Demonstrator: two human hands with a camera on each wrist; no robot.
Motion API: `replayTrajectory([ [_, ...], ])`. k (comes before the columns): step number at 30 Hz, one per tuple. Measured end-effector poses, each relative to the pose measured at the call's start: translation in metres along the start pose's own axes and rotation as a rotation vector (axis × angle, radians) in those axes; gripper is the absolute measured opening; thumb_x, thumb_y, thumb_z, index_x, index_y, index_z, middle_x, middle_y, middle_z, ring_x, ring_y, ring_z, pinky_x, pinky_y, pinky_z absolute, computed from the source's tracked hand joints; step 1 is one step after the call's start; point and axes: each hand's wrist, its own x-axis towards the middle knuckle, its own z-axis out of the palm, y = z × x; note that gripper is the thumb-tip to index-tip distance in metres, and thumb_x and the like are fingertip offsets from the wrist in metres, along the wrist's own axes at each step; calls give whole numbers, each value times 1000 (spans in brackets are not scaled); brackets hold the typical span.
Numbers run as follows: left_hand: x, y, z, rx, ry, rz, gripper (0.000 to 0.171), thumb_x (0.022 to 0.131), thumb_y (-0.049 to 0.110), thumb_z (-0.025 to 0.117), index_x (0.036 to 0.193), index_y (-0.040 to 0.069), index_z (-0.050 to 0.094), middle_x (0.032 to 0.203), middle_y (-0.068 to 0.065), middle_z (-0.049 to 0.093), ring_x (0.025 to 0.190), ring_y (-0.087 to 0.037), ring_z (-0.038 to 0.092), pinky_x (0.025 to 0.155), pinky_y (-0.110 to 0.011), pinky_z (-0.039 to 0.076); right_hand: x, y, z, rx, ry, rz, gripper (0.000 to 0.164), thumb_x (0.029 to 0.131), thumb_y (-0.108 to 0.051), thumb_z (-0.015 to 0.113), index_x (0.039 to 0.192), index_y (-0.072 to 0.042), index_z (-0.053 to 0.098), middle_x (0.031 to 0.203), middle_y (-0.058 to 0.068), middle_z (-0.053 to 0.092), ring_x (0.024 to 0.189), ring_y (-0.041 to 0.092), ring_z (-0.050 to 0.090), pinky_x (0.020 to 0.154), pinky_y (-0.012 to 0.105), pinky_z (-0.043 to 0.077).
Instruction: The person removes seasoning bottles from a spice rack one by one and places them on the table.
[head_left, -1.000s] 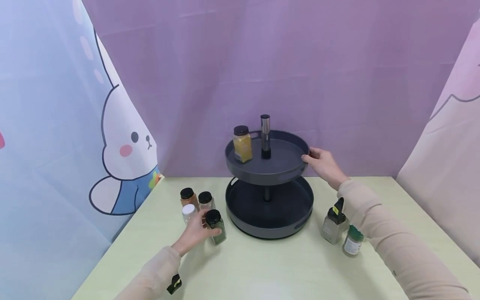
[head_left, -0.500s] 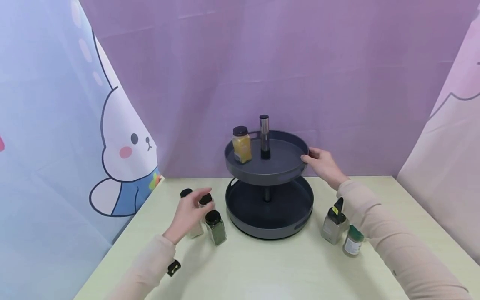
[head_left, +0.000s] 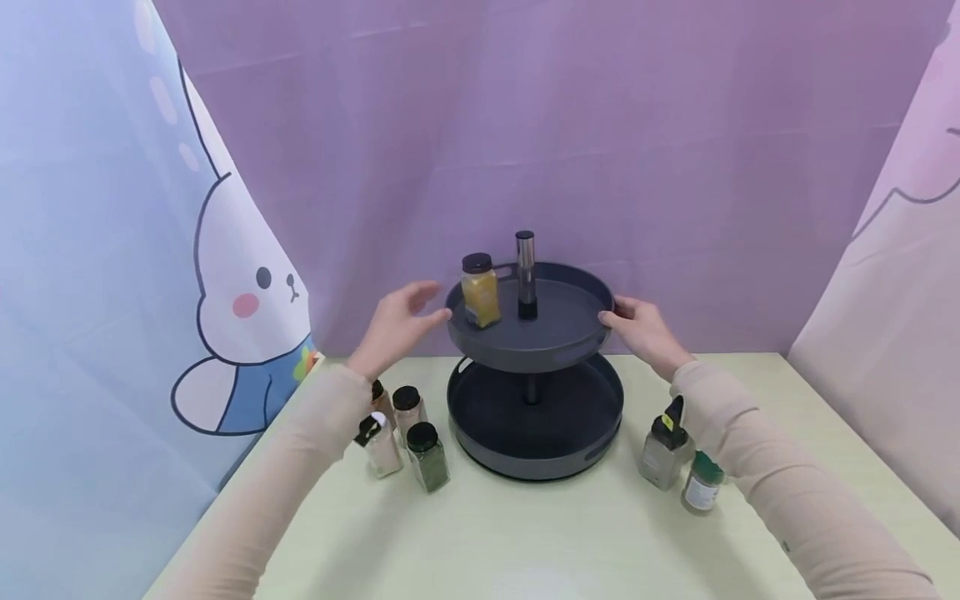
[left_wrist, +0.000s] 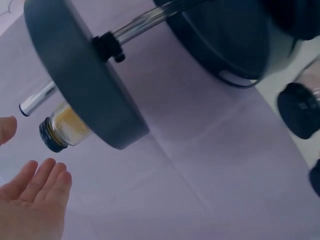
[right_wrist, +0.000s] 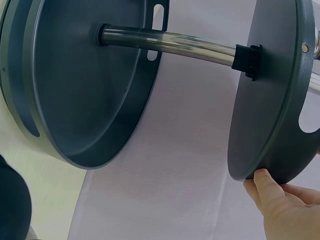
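My left hand (head_left: pixel 397 327) is at the left rim of the upper round tray (head_left: pixel 551 354), thumb and fingers spread and holding nothing. Just to its right, a spice jar (head_left: pixel 482 298) with yellow contents and a black lid stands on that tray. In the left wrist view the fingers of my left hand (left_wrist: pixel 37 197) are apart from the jar's lid (left_wrist: pixel 50 135). My right hand (head_left: pixel 645 329) pinches the upper tray's right rim; the right wrist view shows fingertips (right_wrist: pixel 262 182) against its edge. The lower tray (head_left: pixel 540 467) sits beneath on the same metal post (head_left: pixel 527 271).
Left of the stand are a green-filled jar (head_left: pixel 428 458), another black-lidded jar (head_left: pixel 408 408), a white-lidded jar (head_left: pixel 384 454) and an orange-brown one (head_left: pixel 382 402) partly behind my sleeve. On the right are a grey jar (head_left: pixel 663 457) and a green-lidded jar (head_left: pixel 703 483). A purple curtain (head_left: pixel 420 167) hangs behind.
My left hand has let go of the green-filled jar beside the others, then risen to the upper tray's left rim. My right hand stays on the right rim.
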Motion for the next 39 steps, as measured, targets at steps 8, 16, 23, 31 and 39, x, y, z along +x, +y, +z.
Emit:
replayTrajectory([
  [8,40,11,11,85,-104,-59,70,84,35,64,140,6,34,142,-10,40,127,-28,43,104,-39,38,-5,2,-4,-6,10,7,63,96,-29,44,145,-1,17,147,20,27,135,32,27,109,47,28],
  [16,61,15,23,90,-147,-95,69,81,37,66,137,5,38,135,-13,48,123,-25,46,103,-39,39,-5,-1,-3,2,7,-13,60,96,-26,44,145,-1,20,146,20,29,135,32,28,109,47,29],
  [23,68,7,31,85,-118,-138,58,81,35,67,123,1,48,115,-14,58,106,-27,55,92,-39,47,1,2,4,-1,-2,-22,59,96,-25,45,144,0,22,145,20,32,134,32,30,109,46,30],
  [31,74,-3,45,57,-102,-169,58,79,32,70,123,2,47,114,-15,59,105,-27,58,91,-38,48,0,3,7,6,1,-16,59,96,-23,44,144,1,20,146,20,30,134,33,30,108,46,31],
  [39,80,-1,48,44,-73,-143,56,78,30,71,120,1,49,111,-16,61,102,-28,59,89,-38,50,0,1,2,6,18,-18,60,96,-25,44,144,1,20,146,20,30,134,32,30,108,46,32],
])
